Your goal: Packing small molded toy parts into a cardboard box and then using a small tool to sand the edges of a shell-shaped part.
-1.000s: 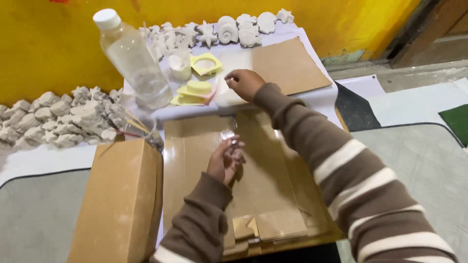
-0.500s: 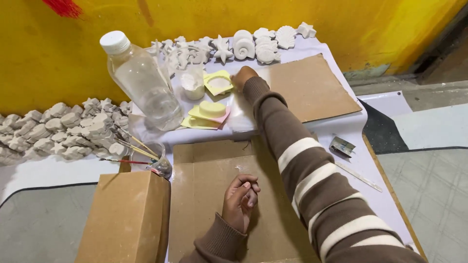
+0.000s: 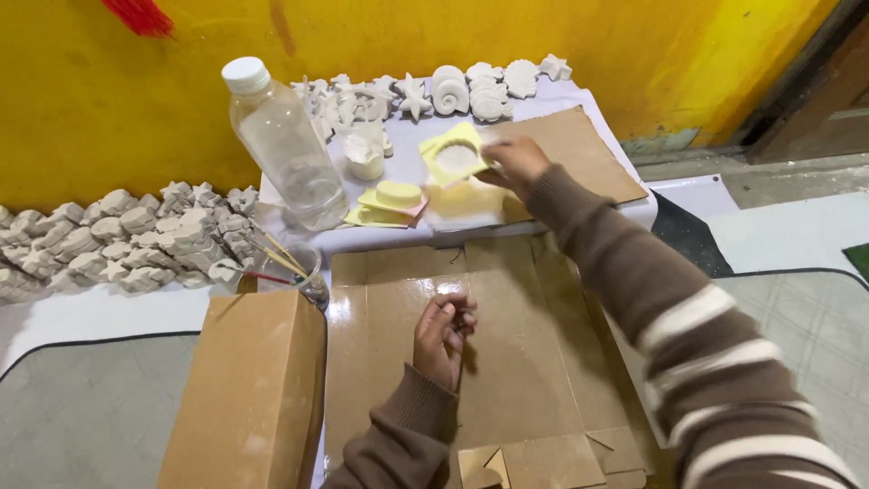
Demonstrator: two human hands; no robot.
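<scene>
My right hand (image 3: pixel 514 163) reaches over the white table and grips a yellow mould (image 3: pixel 455 155) filled with white plaster, lifted and tilted above the table. My left hand (image 3: pixel 443 337) rests on the flattened cardboard sheet (image 3: pixel 507 362) in front of me, fingers curled together; whether it pinches something small I cannot tell. Two more yellow moulds (image 3: pixel 391 201) lie stacked on the table left of the held one. A small white cup (image 3: pixel 366 158) stands behind them.
A large clear plastic bottle (image 3: pixel 282 145) stands at the table's left. White plaster sea-shapes (image 3: pixel 453 89) line the yellow wall. More casts (image 3: pixel 127 237) lie at left. A glass with brushes (image 3: pixel 303 272) and a brown paper bag (image 3: pixel 249 389) stand near left. Another cardboard piece (image 3: pixel 579 149) lies far right.
My right hand has picked up the plaster-filled yellow mould from the back of the table and drawn it to the right. My left hand stays on the cardboard. The camera has tilted up.
</scene>
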